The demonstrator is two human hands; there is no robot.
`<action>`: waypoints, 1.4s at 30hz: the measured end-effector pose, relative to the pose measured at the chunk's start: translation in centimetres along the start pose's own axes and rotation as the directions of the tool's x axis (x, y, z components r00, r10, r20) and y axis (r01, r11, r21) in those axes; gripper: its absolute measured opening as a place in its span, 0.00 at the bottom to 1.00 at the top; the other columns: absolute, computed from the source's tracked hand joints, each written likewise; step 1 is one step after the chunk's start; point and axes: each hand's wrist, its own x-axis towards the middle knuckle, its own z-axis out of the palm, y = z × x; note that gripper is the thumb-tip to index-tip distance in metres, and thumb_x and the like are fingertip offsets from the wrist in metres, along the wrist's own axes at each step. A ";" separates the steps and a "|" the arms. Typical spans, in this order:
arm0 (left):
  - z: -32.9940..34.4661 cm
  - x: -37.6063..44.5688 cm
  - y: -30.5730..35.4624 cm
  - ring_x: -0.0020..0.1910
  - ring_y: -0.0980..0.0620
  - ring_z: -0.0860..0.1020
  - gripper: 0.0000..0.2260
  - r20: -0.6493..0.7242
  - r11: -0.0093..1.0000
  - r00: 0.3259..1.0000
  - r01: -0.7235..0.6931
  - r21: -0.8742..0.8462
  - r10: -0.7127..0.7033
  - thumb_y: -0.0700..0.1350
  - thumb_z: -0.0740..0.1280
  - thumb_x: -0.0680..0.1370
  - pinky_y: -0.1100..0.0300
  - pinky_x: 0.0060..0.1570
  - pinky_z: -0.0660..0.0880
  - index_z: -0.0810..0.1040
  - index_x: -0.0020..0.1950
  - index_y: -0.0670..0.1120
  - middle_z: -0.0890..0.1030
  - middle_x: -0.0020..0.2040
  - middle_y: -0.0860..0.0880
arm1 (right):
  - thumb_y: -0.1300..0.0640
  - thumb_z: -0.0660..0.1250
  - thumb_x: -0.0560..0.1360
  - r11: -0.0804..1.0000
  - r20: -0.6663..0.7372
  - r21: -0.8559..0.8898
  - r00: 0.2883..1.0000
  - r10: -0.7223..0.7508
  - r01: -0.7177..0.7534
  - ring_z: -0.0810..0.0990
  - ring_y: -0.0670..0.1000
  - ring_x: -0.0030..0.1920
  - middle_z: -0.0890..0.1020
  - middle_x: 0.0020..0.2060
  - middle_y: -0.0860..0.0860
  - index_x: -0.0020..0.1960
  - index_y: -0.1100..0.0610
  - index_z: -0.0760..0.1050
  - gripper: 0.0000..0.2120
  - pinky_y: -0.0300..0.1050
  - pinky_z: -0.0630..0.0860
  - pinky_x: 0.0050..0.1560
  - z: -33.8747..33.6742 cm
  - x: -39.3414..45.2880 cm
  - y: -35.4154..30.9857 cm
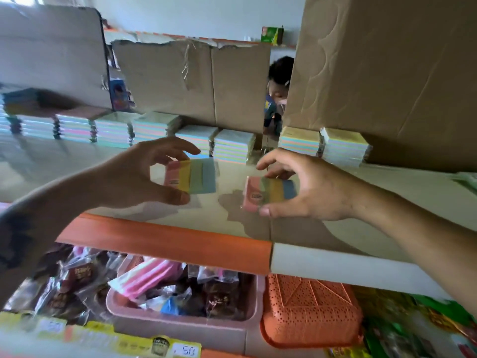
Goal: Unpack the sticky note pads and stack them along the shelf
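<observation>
Pads fill both hands over the shelf (361,236). Left hand (134,174) reaches in from the lower left, thumb low and fingers arched above, its grip pinching the left pad (192,177) by the pink end. That pad lies nearly flat with its long axis running left to right, stripes going pink, yellow, green, blue away from the grip. Right hand (309,187) comes in from the right, thumb at the near edge and fingers curled over the far edge, its grip closed on the right pad (268,193) at the blue end. This pad also runs left to right, tilted slightly, pink end pointing away from the grip toward the left hand; whether it touches the shelf I cannot tell. Beyond both grips, a row of stacks (154,127) lines the back of the shelf against cardboard (196,83). Below the grips sit a pink bin (180,321) and an orange basket (309,313).
</observation>
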 end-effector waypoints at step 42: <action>-34.8 -13.9 -27.8 0.58 0.60 0.79 0.34 -0.012 0.998 0.998 0.067 0.017 -0.067 0.63 0.80 0.57 0.54 0.64 0.73 0.75 0.62 0.67 0.81 0.57 0.61 | 0.28 0.70 0.61 0.998 0.044 -0.047 0.998 -0.047 0.049 0.80 0.43 0.55 0.82 0.53 0.39 0.60 0.43 0.76 0.32 0.50 0.77 0.59 22.2 30.3 -31.2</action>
